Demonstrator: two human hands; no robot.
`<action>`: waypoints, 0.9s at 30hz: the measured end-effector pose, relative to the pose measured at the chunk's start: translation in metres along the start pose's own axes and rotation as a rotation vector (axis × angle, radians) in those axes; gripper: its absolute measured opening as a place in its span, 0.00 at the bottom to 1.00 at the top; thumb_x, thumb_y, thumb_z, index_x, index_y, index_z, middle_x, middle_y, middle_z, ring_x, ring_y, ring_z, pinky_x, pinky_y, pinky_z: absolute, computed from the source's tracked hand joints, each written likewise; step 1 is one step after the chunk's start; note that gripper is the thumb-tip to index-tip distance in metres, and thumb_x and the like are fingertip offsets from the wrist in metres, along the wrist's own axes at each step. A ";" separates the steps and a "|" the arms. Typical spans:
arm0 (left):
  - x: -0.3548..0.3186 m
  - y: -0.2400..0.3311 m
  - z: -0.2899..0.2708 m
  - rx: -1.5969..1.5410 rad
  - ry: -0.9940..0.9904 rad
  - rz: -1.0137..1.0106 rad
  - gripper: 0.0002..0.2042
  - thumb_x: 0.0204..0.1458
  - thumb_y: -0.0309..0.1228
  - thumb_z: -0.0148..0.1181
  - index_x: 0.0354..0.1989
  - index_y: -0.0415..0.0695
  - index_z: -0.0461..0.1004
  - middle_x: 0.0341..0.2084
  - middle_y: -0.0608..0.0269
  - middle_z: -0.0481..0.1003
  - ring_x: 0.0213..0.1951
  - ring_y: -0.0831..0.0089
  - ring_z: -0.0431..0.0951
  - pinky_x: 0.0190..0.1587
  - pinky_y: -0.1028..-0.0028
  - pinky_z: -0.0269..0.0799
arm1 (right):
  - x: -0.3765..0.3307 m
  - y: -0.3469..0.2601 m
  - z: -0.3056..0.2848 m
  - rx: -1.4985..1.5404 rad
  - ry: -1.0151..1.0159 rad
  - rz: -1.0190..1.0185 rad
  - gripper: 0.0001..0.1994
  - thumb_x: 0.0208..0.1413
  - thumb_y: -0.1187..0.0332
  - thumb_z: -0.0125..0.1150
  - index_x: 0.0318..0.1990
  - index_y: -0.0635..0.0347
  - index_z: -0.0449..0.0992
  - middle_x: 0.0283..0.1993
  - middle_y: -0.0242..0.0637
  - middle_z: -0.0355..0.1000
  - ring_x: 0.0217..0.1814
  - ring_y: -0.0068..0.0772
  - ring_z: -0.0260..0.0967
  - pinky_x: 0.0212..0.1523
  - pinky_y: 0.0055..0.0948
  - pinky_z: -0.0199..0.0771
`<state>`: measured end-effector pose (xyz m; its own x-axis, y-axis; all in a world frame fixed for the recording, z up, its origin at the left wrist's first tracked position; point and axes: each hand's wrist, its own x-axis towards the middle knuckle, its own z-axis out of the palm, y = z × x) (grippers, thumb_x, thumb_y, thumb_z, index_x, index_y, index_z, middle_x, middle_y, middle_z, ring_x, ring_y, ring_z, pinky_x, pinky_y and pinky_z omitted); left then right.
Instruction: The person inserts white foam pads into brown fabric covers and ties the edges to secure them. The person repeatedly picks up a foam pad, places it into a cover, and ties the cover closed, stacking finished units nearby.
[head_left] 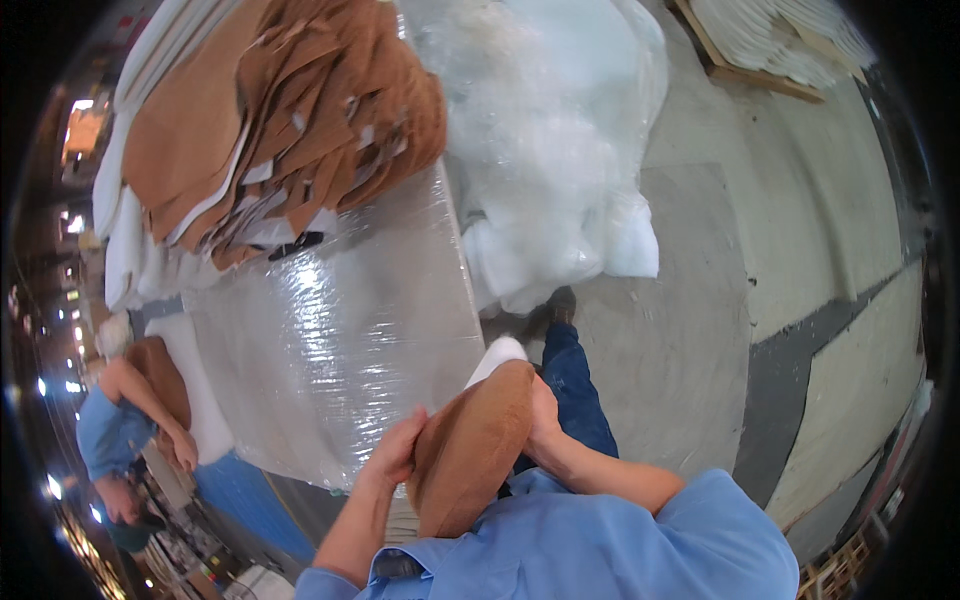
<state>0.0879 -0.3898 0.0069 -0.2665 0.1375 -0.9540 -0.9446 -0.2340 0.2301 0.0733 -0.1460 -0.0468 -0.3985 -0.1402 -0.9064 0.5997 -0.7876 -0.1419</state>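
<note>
Close to my body I hold a brown fabric cushion cover (475,440), bulging and tapered toward its lower end. A white padded piece (498,360) sticks out at its far end; how far it reaches inside is hidden. My left hand (398,448) grips the cover's left edge, fingers partly behind it. On the opposite edge, my right hand (541,412) is closed round the brown fabric, its fingertips out of sight. Beyond my hands, a heap of brown fabric covers (330,110) with pale undersides lies on a plastic-wrapped surface (350,300).
Clear plastic bags of white padding (560,130) stand ahead of me. White pieces (790,35) are stacked on a wooden pallet (740,80) at the far right. To the left, another person (125,410) in blue handles a similar brown cover. Flat boards (810,200) lie on the right-hand floor.
</note>
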 end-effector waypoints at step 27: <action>-0.009 -0.019 -0.037 0.816 0.198 0.398 0.23 0.60 0.47 0.68 0.52 0.39 0.80 0.36 0.59 0.83 0.38 0.71 0.81 0.41 0.68 0.76 | 0.036 0.028 -0.041 -0.366 -0.219 -0.016 0.22 0.75 0.50 0.45 0.54 0.58 0.77 0.50 0.39 0.80 0.51 0.39 0.78 0.52 0.40 0.79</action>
<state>0.1155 -0.4220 0.0040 -0.6332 0.0084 -0.7739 -0.6531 0.5309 0.5401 0.1036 -0.1484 -0.0994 -0.5243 -0.2851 -0.8024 0.7834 -0.5309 -0.3232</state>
